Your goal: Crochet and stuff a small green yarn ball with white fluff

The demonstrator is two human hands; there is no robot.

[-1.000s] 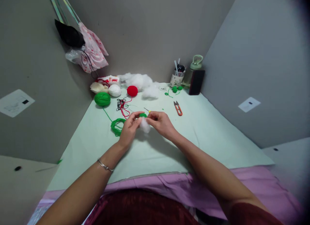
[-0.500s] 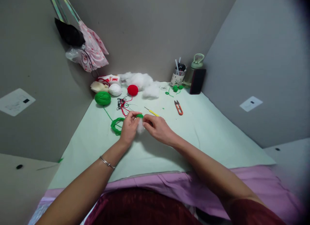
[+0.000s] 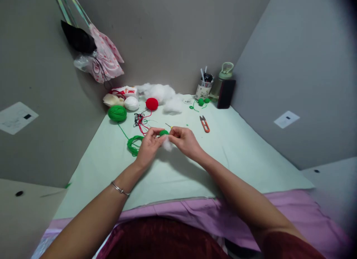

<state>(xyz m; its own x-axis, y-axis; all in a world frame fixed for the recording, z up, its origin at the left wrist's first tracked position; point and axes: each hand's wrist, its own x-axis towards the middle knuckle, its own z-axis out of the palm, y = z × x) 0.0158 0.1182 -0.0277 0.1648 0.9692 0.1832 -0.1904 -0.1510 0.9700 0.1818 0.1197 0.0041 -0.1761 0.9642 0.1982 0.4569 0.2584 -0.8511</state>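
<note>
Green piece (image 3: pixel 164 132) sits between left hand (image 3: pixel 149 145) and right hand (image 3: pixel 186 142), both apparently pinching it.

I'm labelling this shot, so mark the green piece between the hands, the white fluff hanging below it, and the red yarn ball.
Green piece (image 3: pixel 164 132): head view, on its visible upper part.
White fluff (image 3: pixel 167 144): head view, middle of the hanging tuft.
Red yarn ball (image 3: pixel 152 104): head view, centre of its visible side.
</note>
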